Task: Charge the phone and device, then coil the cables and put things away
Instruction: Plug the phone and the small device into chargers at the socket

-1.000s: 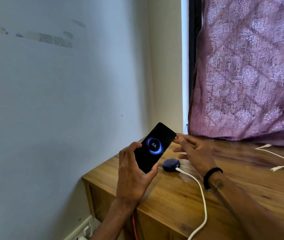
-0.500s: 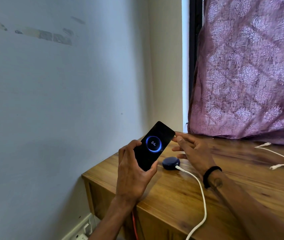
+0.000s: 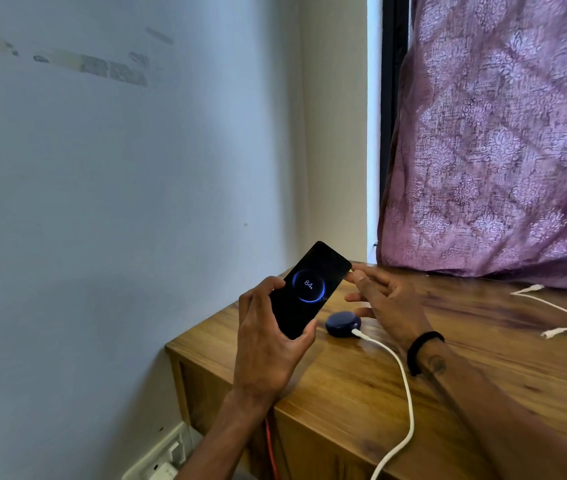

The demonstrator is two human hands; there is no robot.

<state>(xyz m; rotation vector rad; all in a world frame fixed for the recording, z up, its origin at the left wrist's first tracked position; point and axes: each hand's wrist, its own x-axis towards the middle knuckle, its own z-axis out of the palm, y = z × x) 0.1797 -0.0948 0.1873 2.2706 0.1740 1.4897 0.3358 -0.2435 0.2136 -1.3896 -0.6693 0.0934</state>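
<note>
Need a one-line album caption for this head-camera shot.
Left hand holds phone showing 84; right hand at its top edge.

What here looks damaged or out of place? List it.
The wall has patches of peeled paint near the top left. Two white cable ends lie loose on the wooden table at the right, plugged into nothing. Nothing is spilled or broken.

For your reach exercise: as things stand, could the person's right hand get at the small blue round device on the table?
Probably yes. The right hand hovers beside the blue device, nothing lies between them, and the device's top is uncovered. Only the white cable plugged into it trails nearby.
</note>
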